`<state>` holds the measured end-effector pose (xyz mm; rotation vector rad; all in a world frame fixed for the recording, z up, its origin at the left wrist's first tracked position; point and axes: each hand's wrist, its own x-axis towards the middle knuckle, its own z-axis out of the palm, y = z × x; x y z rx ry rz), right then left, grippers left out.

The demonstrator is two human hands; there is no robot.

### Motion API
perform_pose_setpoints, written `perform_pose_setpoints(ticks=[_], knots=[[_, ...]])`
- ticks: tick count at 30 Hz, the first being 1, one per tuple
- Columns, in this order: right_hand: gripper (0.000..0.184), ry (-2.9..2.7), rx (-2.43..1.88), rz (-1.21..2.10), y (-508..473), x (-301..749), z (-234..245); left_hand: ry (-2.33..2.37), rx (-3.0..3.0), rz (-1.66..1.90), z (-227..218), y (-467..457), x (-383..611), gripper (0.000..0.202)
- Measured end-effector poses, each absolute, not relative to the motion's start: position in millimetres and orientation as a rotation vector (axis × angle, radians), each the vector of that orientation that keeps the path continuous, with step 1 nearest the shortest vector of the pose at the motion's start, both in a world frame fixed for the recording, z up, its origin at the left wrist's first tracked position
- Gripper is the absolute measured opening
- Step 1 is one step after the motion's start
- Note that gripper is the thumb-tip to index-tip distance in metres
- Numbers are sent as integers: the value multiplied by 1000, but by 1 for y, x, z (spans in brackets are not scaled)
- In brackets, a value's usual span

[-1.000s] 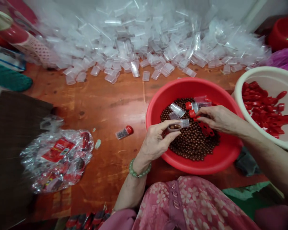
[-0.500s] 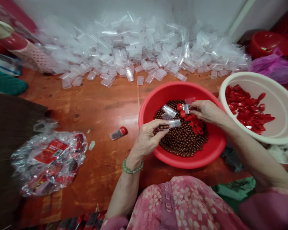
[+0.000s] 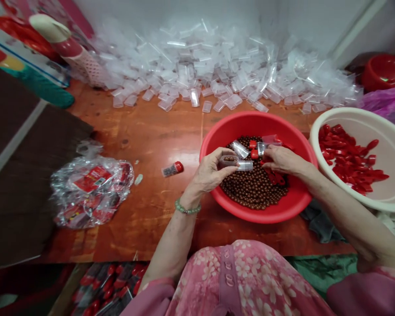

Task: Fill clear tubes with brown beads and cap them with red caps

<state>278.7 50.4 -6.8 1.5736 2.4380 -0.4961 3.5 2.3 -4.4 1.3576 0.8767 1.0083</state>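
Note:
My left hand [image 3: 213, 169] is closed around two small clear plastic containers [image 3: 245, 166] over the red basin [image 3: 260, 215]. One of them, nearer the palm, has brown balls inside. Brown balls [image 3: 253, 193] cover the basin's bottom. My right hand [image 3: 285, 160] has its fingers drawn together over the basin's right side, at some red plastic pieces [image 3: 276, 177]. What its fingertips grip is hidden. Close by them lie a clear container [image 3: 260, 149] and red caps [image 3: 254, 154]. Another clear container [image 3: 239, 149] rests on the balls between my hands.
A white basin [image 3: 358, 202] of red plastic pieces stands on the right. Many clear containers [image 3: 191, 83] are heaped along the wall. On the left lie a filled, red-capped container [image 3: 173, 169] and a clear bag of packed items [image 3: 92, 188]. A dark box [image 3: 16, 175] stands far left.
The view has shifted, so the scene appears farther right. My right hand has dropped slightly toward the red pieces. My left hand still holds the containers, tilted a little differently.

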Motion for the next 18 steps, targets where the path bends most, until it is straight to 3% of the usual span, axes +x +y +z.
perform_pose_setpoints(ticks=[5,7,10,13,16,18], knots=[[13,2480,1654,-598,51,289,3,857,1317,996,1,2,3,28],[21,2546,1711,-730,47,287,11,847,1311,976,4,1,3,27],[36,2692,1891,-1340,38,274,26,828,1270,945,8,0,2,25],[36,2716,1985,-1911,28,252,39,792,1233,920,12,-1,1,26],[32,2792,1963,-1980,22,226,49,741,1188,900,14,-1,0,30],[29,2935,1933,-1820,20,210,55,711,1154,873,14,-1,-1,34]])
